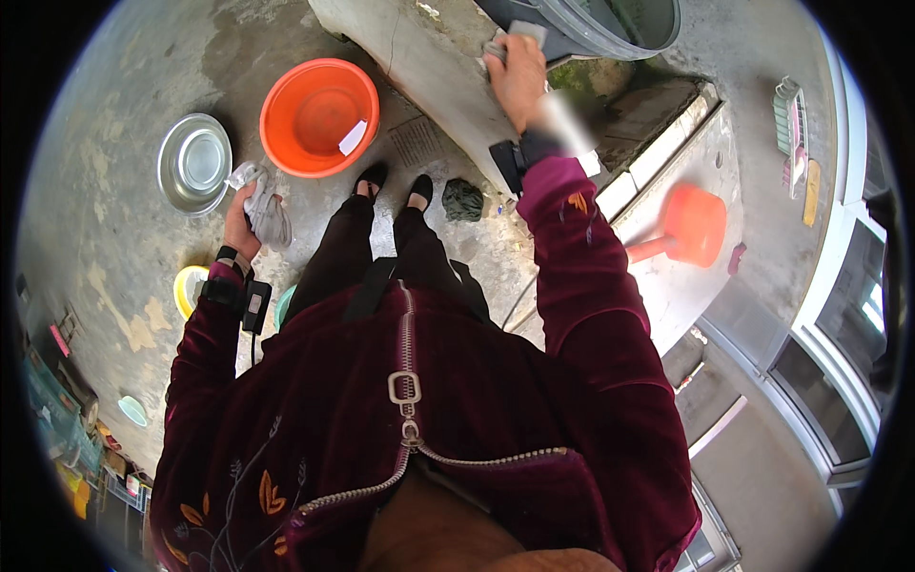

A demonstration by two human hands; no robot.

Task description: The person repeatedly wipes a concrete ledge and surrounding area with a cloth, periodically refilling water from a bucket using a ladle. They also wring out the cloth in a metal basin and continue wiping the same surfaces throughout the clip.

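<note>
My left hand [240, 225] is closed around a bunched, pale grey cloth-like bundle [268, 212], held out between the metal basin [195, 164] and my legs. Stretched forward, my right hand [519, 78] grips a grey cloth [526, 36] at the top of the concrete ledge, beside a large grey plastic tub [610, 29]. Part of that cloth is hidden by my fingers. On the floor ahead of my feet stands an orange basin [319, 105] with a white piece [353, 137] inside it.
A concrete trough wall [419, 67] runs along my right front. An orange-red dipper [694, 225] lies on the pale slab [658, 272]. Near my right foot sits a dark crumpled bag [463, 200]. A yellow-rimmed bowl [188, 291] stands by my left forearm.
</note>
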